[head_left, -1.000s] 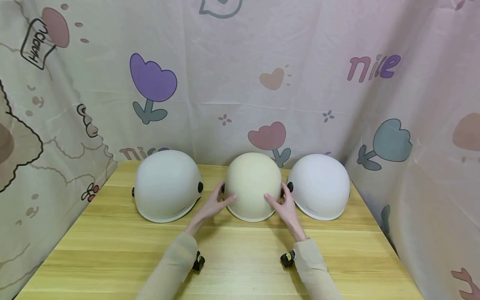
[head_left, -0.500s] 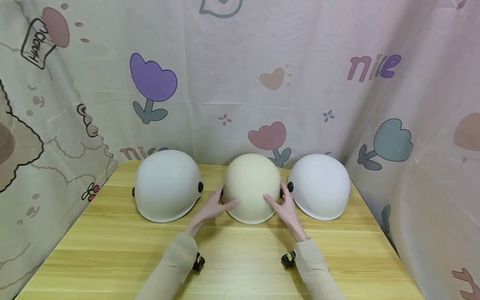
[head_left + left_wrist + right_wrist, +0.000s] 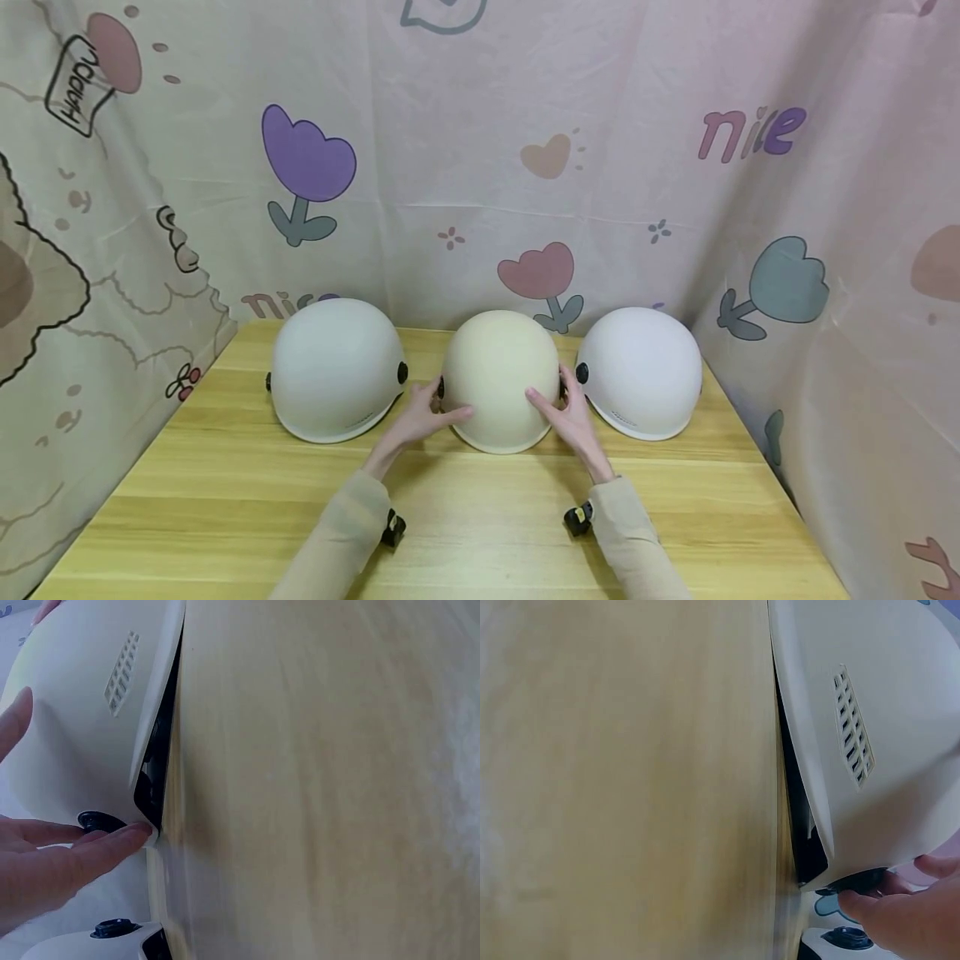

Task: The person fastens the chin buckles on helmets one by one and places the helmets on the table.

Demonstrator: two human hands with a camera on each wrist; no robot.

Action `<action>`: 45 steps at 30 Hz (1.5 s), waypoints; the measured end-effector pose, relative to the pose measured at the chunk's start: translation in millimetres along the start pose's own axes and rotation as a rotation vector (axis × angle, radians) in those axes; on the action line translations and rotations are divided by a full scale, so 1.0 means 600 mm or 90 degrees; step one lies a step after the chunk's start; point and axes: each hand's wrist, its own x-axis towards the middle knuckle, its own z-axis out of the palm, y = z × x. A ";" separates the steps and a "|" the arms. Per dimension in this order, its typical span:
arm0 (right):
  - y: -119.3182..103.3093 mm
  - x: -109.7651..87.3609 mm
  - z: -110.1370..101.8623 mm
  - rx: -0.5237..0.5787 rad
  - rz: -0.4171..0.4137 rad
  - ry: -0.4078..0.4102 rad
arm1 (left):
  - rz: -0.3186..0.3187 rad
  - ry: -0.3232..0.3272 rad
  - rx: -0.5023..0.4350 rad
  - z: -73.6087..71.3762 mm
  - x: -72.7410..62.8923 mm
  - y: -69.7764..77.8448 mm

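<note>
In the head view, a cream helmet (image 3: 501, 367) sits rim down between two white ones. My left hand (image 3: 415, 417) holds its left side, fingers by the black side knob (image 3: 97, 820) and thumb spread toward the front of the shell. On the opposite side my right hand (image 3: 567, 414) grips it likewise, with the thumb on the front and fingertips around the other knob (image 3: 861, 880). Both wrist views show a slotted vent (image 3: 853, 727) and a dark gap between the rim and the wooden table. The far side of the shell is hidden.
A white helmet (image 3: 337, 367) stands to the left, and another white helmet (image 3: 639, 371) stands close on the right, near my right fingers. The wooden table (image 3: 480, 525) ends at a printed cloth backdrop (image 3: 450, 150) behind the row.
The cream helmet has shifted a little toward me and slightly left, with both hands on it. My left hand has moved slightly left and nearer. The two white helmets stay put.
</note>
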 end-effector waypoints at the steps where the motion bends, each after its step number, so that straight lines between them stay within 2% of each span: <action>1: 0.000 0.000 0.000 -0.005 0.001 -0.001 | 0.001 0.000 -0.008 -0.001 -0.001 0.000; 7: -0.002 0.000 0.003 -0.021 0.008 -0.001 | 0.006 -0.021 -0.082 -0.012 -0.005 -0.003; 9: -0.003 0.000 0.004 -0.021 0.007 -0.001 | 0.002 -0.023 -0.076 -0.015 -0.006 -0.004; 13: -0.003 0.000 0.006 -0.020 0.011 -0.003 | -0.003 -0.019 -0.021 -0.021 -0.008 -0.003; 16: -0.003 -0.001 0.007 -0.016 0.012 -0.003 | -0.009 -0.014 -0.001 -0.022 -0.008 -0.004; 22: 0.000 0.000 0.008 -0.013 0.006 -0.007 | 0.001 -0.008 0.007 -0.022 -0.008 -0.011; 28: 0.000 -0.001 0.006 -0.001 0.012 -0.014 | -0.011 0.009 -0.024 -0.029 -0.009 -0.015; 31: -0.001 -0.002 0.004 0.005 0.012 -0.020 | -0.023 0.010 -0.056 -0.030 -0.010 -0.017; 36: -0.001 -0.001 0.000 0.012 0.004 -0.030 | -0.065 -0.032 -0.229 -0.028 -0.010 -0.012; 38: -0.001 0.000 -0.002 0.016 0.003 -0.033 | -0.081 -0.040 -0.275 -0.026 -0.010 -0.009; 45: -0.005 -0.004 -0.005 0.009 0.012 -0.039 | -0.087 -0.045 -0.288 -0.025 -0.012 -0.009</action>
